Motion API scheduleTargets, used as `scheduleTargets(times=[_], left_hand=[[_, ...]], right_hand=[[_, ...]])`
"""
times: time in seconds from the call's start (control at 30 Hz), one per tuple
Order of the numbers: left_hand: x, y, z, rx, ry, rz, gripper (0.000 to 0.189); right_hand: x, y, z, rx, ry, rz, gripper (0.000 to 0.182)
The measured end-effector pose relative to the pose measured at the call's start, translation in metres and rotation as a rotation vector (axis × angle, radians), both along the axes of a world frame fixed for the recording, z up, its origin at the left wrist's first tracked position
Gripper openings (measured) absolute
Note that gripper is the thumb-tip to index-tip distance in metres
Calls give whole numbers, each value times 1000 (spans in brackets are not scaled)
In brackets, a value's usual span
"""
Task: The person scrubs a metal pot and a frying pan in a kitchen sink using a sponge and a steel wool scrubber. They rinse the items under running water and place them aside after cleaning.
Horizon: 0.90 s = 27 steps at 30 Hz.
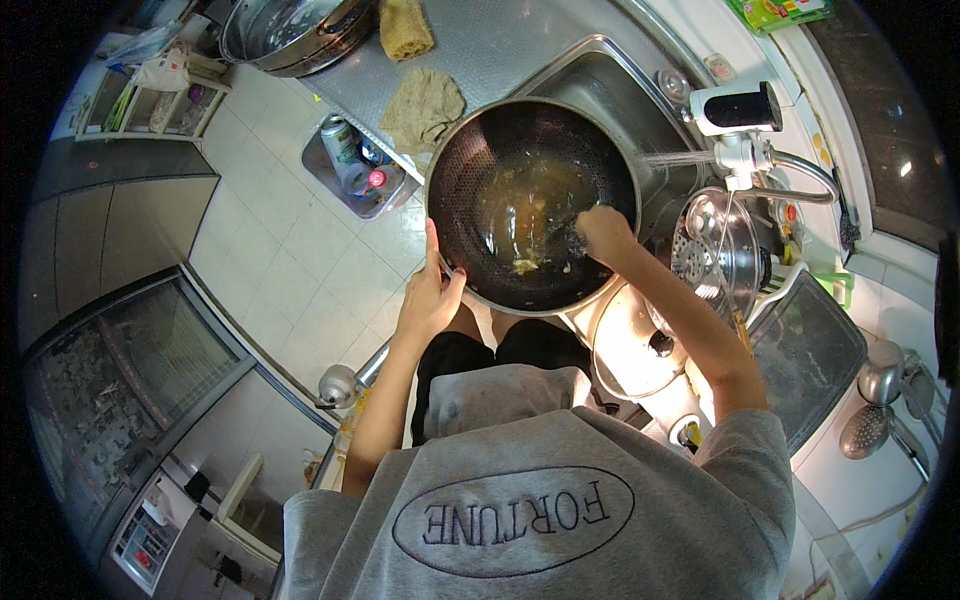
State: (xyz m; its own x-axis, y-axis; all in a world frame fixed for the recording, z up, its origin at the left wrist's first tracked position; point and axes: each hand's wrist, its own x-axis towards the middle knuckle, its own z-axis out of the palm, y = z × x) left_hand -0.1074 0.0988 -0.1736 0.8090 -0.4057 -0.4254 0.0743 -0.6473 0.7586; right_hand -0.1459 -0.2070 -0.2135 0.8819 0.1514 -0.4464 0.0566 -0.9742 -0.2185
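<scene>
A large dark wok [480,180] with a honeycomb-textured inside is in front of me, over the near edge of the sink. Cloudy yellowish water [536,195] with small food scraps lies in its bottom. My left hand [431,296] grips the wok's rim at the lower left, thumb over the edge. Inside the wok, at its right side, my right hand [604,234] is closed around something dark and shiny, perhaps a metal scouring pad, mostly hidden under the fingers. Water runs from the white faucet [739,154] into the steel sink [600,79], to the right of the wok.
A greyish cloth [424,109], a yellow sponge [405,30] and a steel pot [300,34] lie on the metal counter. Below its edge stands a bin [360,169] with cans and bottles. Glass lids [637,341] and a dark board [806,360] are at the right.
</scene>
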Motion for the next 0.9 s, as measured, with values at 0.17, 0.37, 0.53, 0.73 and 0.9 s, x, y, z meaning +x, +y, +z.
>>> scheduleTargets(times=[0.17,0.37,0.53,0.73,0.9], left_hand=[[6,-3,8,98,32,-13,83],[1,-1,0,61,-12,-3,82],[6,-2,-1,12,-12,-11,81],[7,-1,0,17,17,-4,80],[8,-2,-1,29,32,-18,80]], right_hand=[[-29,32,1,412,87,96,16],[3,-14,14,-104,295,107,17],[-17,18,-9,352,318,216,18],[3,-9,-3,39,346,271,16],[-21,-6,-7,-6,344,303,9]])
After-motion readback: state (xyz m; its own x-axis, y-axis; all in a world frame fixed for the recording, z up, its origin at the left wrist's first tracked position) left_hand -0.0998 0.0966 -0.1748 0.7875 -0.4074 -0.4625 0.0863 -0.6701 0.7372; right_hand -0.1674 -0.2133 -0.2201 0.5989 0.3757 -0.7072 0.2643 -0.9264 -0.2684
